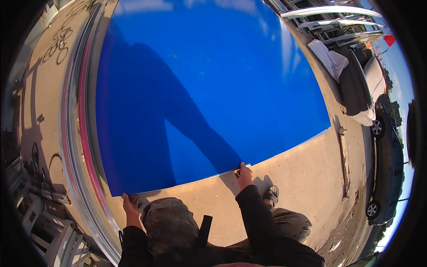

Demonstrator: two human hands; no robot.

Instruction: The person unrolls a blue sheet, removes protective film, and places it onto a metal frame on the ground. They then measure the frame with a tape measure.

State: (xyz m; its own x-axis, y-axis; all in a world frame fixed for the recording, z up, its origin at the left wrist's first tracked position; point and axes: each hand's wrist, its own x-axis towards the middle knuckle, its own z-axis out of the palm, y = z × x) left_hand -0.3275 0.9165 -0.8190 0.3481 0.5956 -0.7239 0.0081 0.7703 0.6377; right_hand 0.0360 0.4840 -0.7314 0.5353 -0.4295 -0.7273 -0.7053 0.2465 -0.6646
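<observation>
A large blue sheet (249, 80) lies in front of me, its glossy face up, with a shadow falling across its left part. Its near edge runs just ahead of my knees. At the near left corner, my left hand (130, 204) is closed on the sheet's edge, thumb on top. Farther right along the same edge, my right hand (243, 175) pinches the rim, its thumb over the blue face. The fingers beneath the sheet are hidden on both hands. A thin pale layer shows under the edge near my right hand and at the right corner.
Long metal rails (84, 115), one of them red, run along the sheet's left side. A long-handled tool (344, 155) lies on the concrete at right. Beyond are dark padded furniture (356, 89), metal frames (333, 13) and a parked car (386, 169). Metal scrap (53, 240) sits lower left.
</observation>
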